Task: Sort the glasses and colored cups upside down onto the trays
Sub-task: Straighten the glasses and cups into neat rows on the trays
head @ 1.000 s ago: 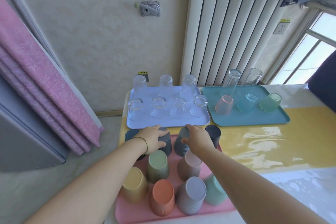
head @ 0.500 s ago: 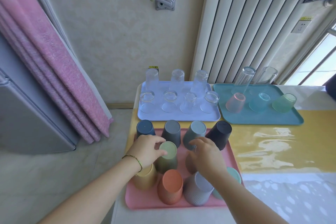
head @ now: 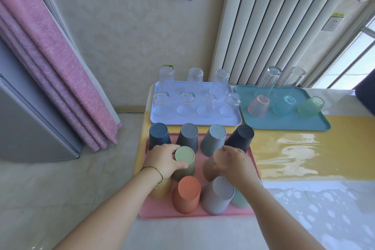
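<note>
Left grip: your left hand (head: 162, 160) is wrapped round the side of the sage-green cup (head: 184, 155), thumb near, fingers far. The cup stands base-up at centre frame.
Right grip: your right hand (head: 233, 163) curls down over the dusty-pink cup (head: 209, 168), just right of the green one. It looks like a hold, but the hand hides the base, so I can't tell how firm it is.
Why held like that: the mouths are down on the pink tray (head: 194, 214), so the closed end and the wall are all you can grab. My guess is you're straightening this middle row.
Back row: navy cup (head: 159, 134), grey cup (head: 187, 136), grey-green cup (head: 215, 138) and black cup (head: 241, 136) stand inverted along the tray's far edge.
Front row: orange cup (head: 186, 193) and lilac cup (head: 219, 197) sit low in frame. A yellow one and a mint one are half hidden by your arms.
Other trays: the lavender tray (head: 194, 123) at upper centre has clear glasses upside down in two rows. The teal tray (head: 284, 126) to its right holds the tinted ones.
Progress: pretty much sorted, I'd say. Only spacing is left.
</note>
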